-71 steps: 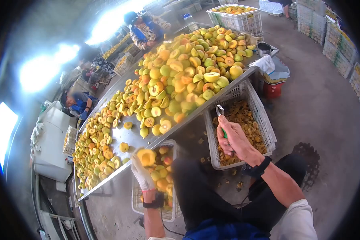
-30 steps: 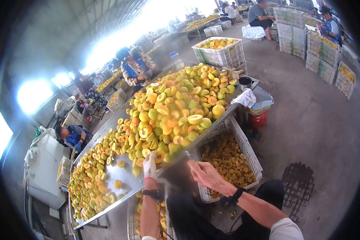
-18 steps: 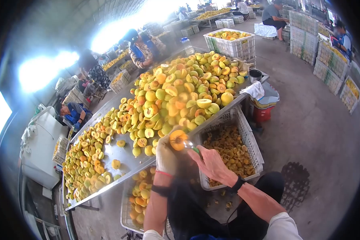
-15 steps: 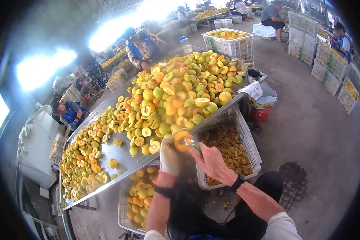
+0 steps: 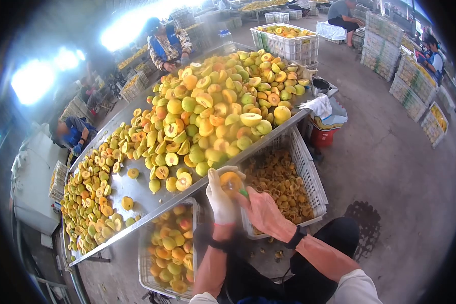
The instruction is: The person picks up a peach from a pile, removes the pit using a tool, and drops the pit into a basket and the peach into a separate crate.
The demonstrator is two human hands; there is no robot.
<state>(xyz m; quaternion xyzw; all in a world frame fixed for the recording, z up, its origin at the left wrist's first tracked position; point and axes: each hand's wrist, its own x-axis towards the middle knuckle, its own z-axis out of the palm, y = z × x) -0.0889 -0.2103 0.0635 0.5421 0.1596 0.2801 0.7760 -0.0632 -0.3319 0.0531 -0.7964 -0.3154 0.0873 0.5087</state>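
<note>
In a pale glove, my left hand [image 5: 220, 200] is closed around a peach half [image 5: 231, 182], its orange cut face turned up. My bare right hand [image 5: 268, 215] grips a small green-handled pitting tool [image 5: 243, 193] against that peach half; the tool's working end is blurred. Both hands are just off the near edge of a metal table [image 5: 154, 198], where many halved peaches [image 5: 207, 109] lie heaped. Below my right hand stands a white crate [image 5: 314, 182] of brown-orange scraps. A second white crate [image 5: 143, 258], holding peach halves, sits lower left.
A grey cup [image 5: 319, 86] and a white cloth [image 5: 319, 106] are at the table's right corner, above a red bucket [image 5: 323, 137]. A full crate [image 5: 289, 50] stands behind. Co-workers sit across the table [image 5: 167, 45] and at left [image 5: 76, 133]. Stacked crates [image 5: 380, 50] line the right.
The view has shifted a little, so the table sits further left. My hands stay together at the peach half, with the right hand turned slightly. The co-worker across the table has raised their head.
</note>
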